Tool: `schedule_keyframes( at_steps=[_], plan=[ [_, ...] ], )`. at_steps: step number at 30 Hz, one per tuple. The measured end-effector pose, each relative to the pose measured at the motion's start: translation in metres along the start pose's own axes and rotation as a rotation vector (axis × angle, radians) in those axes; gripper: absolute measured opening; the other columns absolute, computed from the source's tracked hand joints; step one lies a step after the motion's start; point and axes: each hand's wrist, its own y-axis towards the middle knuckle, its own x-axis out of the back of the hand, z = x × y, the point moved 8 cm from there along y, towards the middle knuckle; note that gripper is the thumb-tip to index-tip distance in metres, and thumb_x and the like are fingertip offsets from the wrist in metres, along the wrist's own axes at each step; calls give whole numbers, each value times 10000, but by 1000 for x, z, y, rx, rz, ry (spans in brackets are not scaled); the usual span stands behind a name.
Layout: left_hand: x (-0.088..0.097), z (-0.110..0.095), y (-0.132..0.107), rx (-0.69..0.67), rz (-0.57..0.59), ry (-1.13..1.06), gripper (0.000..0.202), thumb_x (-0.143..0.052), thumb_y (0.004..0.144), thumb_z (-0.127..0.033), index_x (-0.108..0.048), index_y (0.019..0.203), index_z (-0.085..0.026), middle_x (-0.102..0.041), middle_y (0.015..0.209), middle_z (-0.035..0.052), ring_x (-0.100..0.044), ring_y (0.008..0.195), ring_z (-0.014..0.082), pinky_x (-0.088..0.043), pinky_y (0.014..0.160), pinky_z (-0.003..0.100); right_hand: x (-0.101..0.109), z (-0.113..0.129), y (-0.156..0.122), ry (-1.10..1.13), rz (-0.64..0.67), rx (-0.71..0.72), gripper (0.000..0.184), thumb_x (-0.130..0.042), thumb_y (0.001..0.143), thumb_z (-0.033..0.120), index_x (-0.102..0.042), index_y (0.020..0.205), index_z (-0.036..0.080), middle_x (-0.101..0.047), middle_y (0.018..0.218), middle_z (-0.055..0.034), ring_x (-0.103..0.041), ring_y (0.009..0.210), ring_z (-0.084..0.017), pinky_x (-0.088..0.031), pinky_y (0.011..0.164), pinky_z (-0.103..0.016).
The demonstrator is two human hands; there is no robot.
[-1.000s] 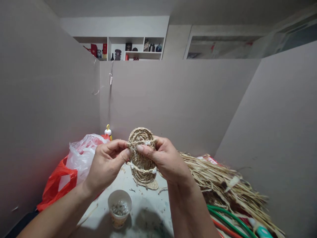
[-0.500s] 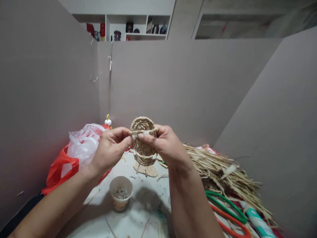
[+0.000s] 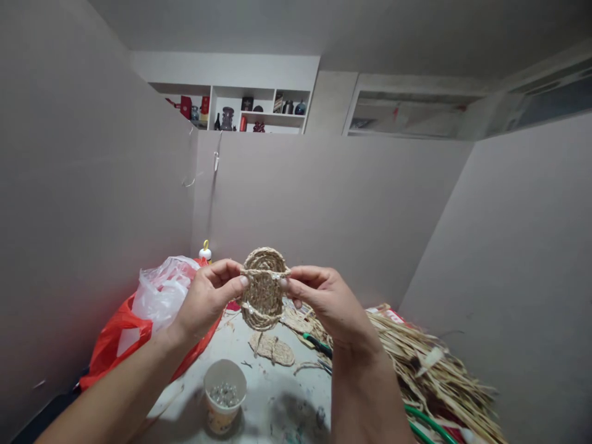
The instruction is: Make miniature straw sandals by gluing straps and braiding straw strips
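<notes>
A small oval woven-straw sole (image 3: 263, 288) with a twisted straw strap and white beads is held upright above the table between both hands. My left hand (image 3: 208, 299) pinches its left edge at the strap with thumb and forefinger. My right hand (image 3: 324, 302) pinches the right end of the strap. A second woven sole (image 3: 272, 349) lies flat on the table below. A paper cup (image 3: 224, 394) with small beads stands near the front.
A red and clear plastic bag (image 3: 139, 324) sits at the left. A pile of dry straw (image 3: 430, 370) covers the right side, with green tubing (image 3: 428, 422) and a dark tool (image 3: 319, 345) beside it. A glue bottle (image 3: 204, 250) stands at the back. Grey partitions (image 3: 324, 203) enclose the table.
Both hands have turned the woven sole more face-on and my right hand has slid outward to the strap's right end. The second sole on the table is uncovered. The view tilted up.
</notes>
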Motion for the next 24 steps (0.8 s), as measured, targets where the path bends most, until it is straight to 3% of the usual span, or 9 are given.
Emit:
schedule_keyframes(
  at_steps=[4, 9, 15, 24],
  plan=[
    [-10, 6, -1, 58, 114, -17, 244, -726, 718, -278, -692, 927, -156, -687, 822, 49, -591, 715, 125, -464, 683, 249, -8, 1, 1, 32, -1, 9, 241, -822, 587, 356, -715, 652, 149, -567, 535, 19, -422, 498, -69, -341, 471, -204],
    [-8, 13, -2, 133, 76, 21, 177, -728, 724, -274, -734, 831, -133, -713, 771, 67, -610, 671, 123, -479, 659, 249, -18, -2, 1, 13, 67, -2, 254, -814, 597, 369, -732, 692, 147, -588, 561, 2, -455, 521, -84, -364, 481, -215],
    [-9, 11, -2, 131, 85, -3, 143, -744, 708, -251, -738, 790, -133, -710, 721, 50, -605, 620, 105, -482, 613, 224, -25, -3, 2, -4, 111, 33, 241, -773, 661, 383, -713, 678, 150, -576, 574, 7, -459, 528, -83, -382, 498, -220],
    [-6, 14, 1, 133, 60, -9, 168, -734, 716, -253, -745, 836, -137, -719, 742, 56, -632, 643, 125, -502, 631, 241, -30, -4, 3, 11, 72, 52, 215, -766, 664, 355, -723, 702, 148, -582, 555, 7, -475, 521, -90, -409, 505, -229]
  ],
)
